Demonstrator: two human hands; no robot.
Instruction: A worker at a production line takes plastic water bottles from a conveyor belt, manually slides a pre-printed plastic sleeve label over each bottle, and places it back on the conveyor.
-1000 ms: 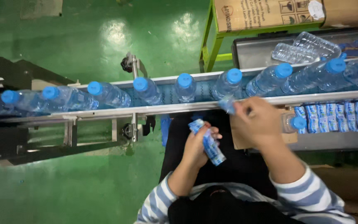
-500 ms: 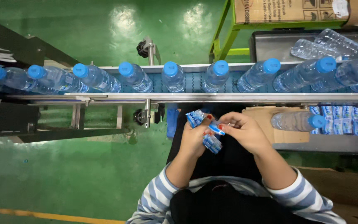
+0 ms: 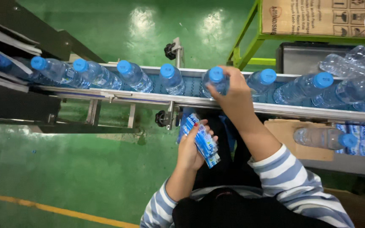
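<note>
Clear water bottle [image 3: 214, 82] with a blue cap, upright under the right hand [image 3: 232, 93], whose fingers wrap it. Left hand [image 3: 192, 148], just below, grips a blue label stack [image 3: 201, 139].

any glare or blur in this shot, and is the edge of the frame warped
Head view: overhead lamps throw white glare patches on the glossy green floor; the right hand on a clear blue-capped plastic bottle is slightly motion-soft; the left hand holding a stack of blue printed labels looks sharper; the grey metal conveyor rail bows, showing wide-angle distortion.
</note>
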